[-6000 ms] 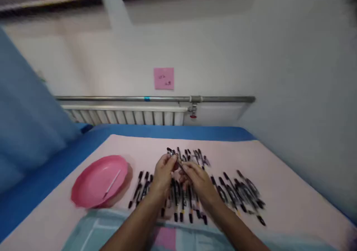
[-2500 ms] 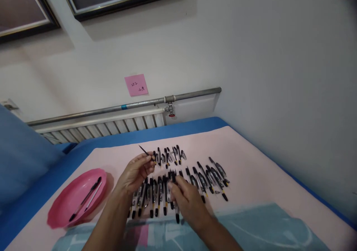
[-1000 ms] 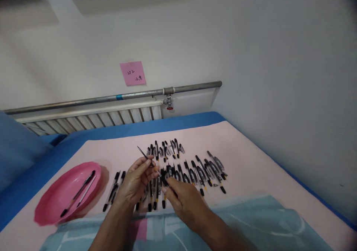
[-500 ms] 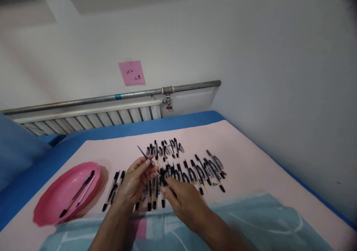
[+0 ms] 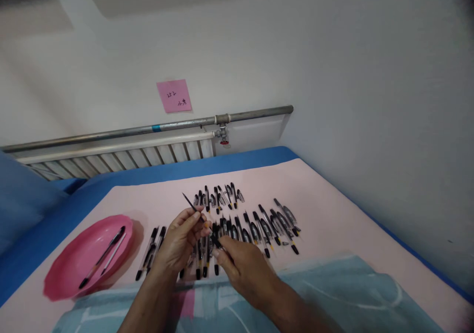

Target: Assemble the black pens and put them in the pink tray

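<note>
My left hand pinches a thin black refill that sticks up and away to the left. My right hand is closed on a black-ended pen barrel right beside the left fingertips. Both hands hover over a row of several black-and-clear pens laid on the pink sheet. A second, shorter row of pen parts lies just beyond. Two pens lie apart to the left of my left wrist.
A pink plate at the left holds a black pen and a white refill. A blue edge borders the sheet; a radiator, a pipe and a pink note are on the wall behind. The right wall stands close.
Since six seconds ago a black pen has appeared in the pink plate. In the last second my hands have stayed together almost still, holding the refill and barrel.
</note>
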Demonstrator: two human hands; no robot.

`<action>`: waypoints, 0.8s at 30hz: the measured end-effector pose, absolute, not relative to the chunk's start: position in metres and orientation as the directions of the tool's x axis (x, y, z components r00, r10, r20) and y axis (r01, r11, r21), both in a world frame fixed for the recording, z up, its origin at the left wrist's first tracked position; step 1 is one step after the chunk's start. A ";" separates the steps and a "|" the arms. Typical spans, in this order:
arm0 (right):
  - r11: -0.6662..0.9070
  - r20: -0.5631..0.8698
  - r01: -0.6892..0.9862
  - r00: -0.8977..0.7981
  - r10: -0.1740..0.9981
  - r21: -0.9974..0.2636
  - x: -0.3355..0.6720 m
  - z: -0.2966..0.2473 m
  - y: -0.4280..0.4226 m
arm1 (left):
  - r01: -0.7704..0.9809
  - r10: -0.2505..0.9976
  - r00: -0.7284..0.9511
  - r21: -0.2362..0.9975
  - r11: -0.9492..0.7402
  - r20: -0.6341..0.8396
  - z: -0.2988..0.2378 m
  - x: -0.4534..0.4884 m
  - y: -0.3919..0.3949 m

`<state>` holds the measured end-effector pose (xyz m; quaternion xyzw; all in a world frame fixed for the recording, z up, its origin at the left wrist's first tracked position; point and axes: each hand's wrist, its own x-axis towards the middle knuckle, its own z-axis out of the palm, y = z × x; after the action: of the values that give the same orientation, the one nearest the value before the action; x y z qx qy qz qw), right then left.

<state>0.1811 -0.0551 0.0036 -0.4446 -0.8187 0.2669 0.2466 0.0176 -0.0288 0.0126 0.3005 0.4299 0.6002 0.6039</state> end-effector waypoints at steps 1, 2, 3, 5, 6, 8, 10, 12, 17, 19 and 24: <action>0.460 0.161 0.598 -0.485 0.860 -0.656 0.181 0.004 -0.055 | -0.469 0.984 -0.090 0.878 0.097 -0.157 0.012 0.017 -0.029; 0.458 0.156 0.601 -0.486 0.860 -0.655 0.181 0.004 -0.055 | -0.470 0.984 -0.092 0.878 0.095 -0.155 0.012 0.017 -0.029; 0.456 0.150 0.604 -0.487 0.861 -0.654 0.181 0.004 -0.055 | -0.470 0.984 -0.095 0.878 0.092 -0.154 0.012 0.016 -0.029; 0.453 0.149 0.609 -0.483 0.863 -0.651 0.181 0.004 -0.054 | -0.468 0.983 -0.100 0.879 0.089 -0.153 0.012 0.016 -0.029; 0.456 0.154 0.609 -0.482 0.863 -0.649 0.181 0.004 -0.054 | -0.466 0.983 -0.102 0.880 0.088 -0.152 0.012 0.016 -0.029; 0.463 0.166 0.606 -0.481 0.861 -0.647 0.180 0.004 -0.054 | -0.464 0.983 -0.099 0.881 0.089 -0.152 0.012 0.016 -0.029; 0.467 0.170 0.602 -0.484 0.858 -0.648 0.181 0.003 -0.054 | -0.464 0.984 -0.096 0.881 0.092 -0.153 0.012 0.017 -0.029; 0.466 0.168 0.601 -0.484 0.859 -0.649 0.181 0.003 -0.054 | -0.464 0.983 -0.101 0.881 0.092 -0.156 0.013 0.018 -0.030; 0.473 0.186 0.602 -0.477 0.859 -0.644 0.181 0.002 -0.055 | -0.470 0.980 -0.109 0.877 0.098 -0.168 0.013 0.019 -0.030; 0.470 0.180 0.607 -0.476 0.861 -0.640 0.180 0.002 -0.055 | -0.470 0.979 -0.109 0.877 0.101 -0.172 0.013 0.020 -0.030; 0.461 0.177 0.644 -0.456 0.872 -0.611 0.180 0.002 -0.055 | -0.460 0.978 -0.136 0.884 0.082 -0.161 0.010 0.021 -0.030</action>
<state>0.1799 -0.0547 0.0017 -0.4622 -0.8198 0.2367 0.2411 0.0214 -0.0296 0.0103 0.2932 0.4413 0.6109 0.5883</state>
